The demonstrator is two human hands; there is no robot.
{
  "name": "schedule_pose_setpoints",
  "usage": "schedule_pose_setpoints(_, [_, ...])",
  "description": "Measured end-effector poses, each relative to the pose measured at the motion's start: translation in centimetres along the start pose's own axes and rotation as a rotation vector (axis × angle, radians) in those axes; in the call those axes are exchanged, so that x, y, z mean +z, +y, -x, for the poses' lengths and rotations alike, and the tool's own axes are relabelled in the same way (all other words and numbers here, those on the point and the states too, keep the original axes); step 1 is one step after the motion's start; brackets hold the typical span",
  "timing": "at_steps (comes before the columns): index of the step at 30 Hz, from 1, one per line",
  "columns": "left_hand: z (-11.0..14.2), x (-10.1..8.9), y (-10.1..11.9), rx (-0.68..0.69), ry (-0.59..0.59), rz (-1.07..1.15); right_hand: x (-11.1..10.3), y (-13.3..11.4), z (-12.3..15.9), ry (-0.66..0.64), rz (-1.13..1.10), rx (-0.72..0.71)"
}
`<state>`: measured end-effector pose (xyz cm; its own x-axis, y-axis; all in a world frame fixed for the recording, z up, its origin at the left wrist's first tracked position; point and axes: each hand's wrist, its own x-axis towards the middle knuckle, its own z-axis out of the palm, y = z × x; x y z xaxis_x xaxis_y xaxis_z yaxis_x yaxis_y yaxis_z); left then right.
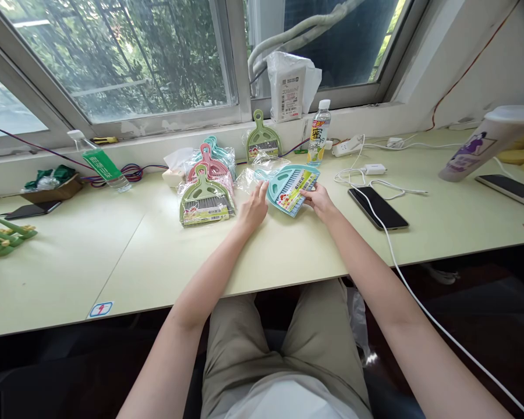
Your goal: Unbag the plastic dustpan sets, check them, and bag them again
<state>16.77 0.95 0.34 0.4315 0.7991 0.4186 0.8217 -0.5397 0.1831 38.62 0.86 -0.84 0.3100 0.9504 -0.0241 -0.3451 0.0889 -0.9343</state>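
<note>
A teal mini dustpan-and-brush set [288, 186] lies on the pale green table [157, 256], half out of a clear plastic bag [255, 170]. My right hand [318, 201] pinches its near right edge by the printed label. My left hand [254, 208] rests at its left side, fingers curled on the bag's edge. Left of my hands lies a pile of bagged sets, a green one [206, 201] on top in front, a pink one [209, 163] and a teal one behind. Another green set [263, 138] leans against the windowsill.
A black phone [378, 207] on a white charging cable lies right of my hands. A drink bottle [318, 132] stands behind. A tipped cup [480, 148] and a second phone [510, 189] are at far right. A lying bottle [100, 163] and green parts [2, 235] are left.
</note>
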Motion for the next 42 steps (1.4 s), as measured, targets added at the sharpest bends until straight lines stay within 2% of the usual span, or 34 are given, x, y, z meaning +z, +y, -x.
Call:
schedule_pose_setpoints(2, [0.2,-0.4,0.4,-0.004,0.046,0.069,0.1,0.4,0.0,0.022,-0.02,-0.02])
schedule_pose_setpoints(5, [0.3,-0.8,0.4,-0.088,0.218,0.228,0.3,0.8,0.1,-0.005,-0.066,-0.047])
schedule_pose_setpoints(8, [0.0,-0.6,-0.2,-0.25,0.383,0.575,0.4,0.7,0.3,-0.054,-0.122,-0.091])
schedule_pose_setpoints(10, [-0.5,-0.2,-0.7,-0.361,0.432,0.9,0.4,0.4,0.4,-0.087,-0.151,-0.117])
schedule_pose_setpoints(12, [-1.1,0.1,-1.2,-0.458,0.405,1.248,0.3,0.0,0.5,-0.127,-0.158,-0.132])
schedule_pose_setpoints(15, [-1.6,0.2,-1.6,-0.512,0.174,1.702,0.3,-0.5,0.7,-0.193,-0.13,-0.138])
schedule_pose_setpoints(17, [-1.7,0.1,-1.8,-0.499,0.045,1.857,0.3,-0.6,0.8,-0.23,-0.108,-0.13])
schedule_pose_setpoints(23, [-1.3,0.1,-2.3,-0.527,0.055,1.897,0.6,0.2,0.8,-0.265,-0.102,-0.043])
schedule_pose_setpoints(26, [-1.2,0.2,-2.0,-0.521,-0.022,1.898,0.8,0.8,0.6,-0.207,-0.109,0.001])
schedule_pose_setpoints(30, [-1.1,0.6,-1.4,-0.483,-0.151,1.871,0.7,1.0,0.3,-0.143,-0.08,-0.016])
schedule_pose_setpoints(34, [-1.0,0.8,-1.4,-0.456,-0.182,1.829,0.7,0.8,0.5,-0.114,-0.043,-0.043])
schedule_pose_setpoints(42, [-0.8,0.4,-1.6,-0.504,-0.245,1.698,1.3,0.3,1.6,-0.311,-0.034,0.017])
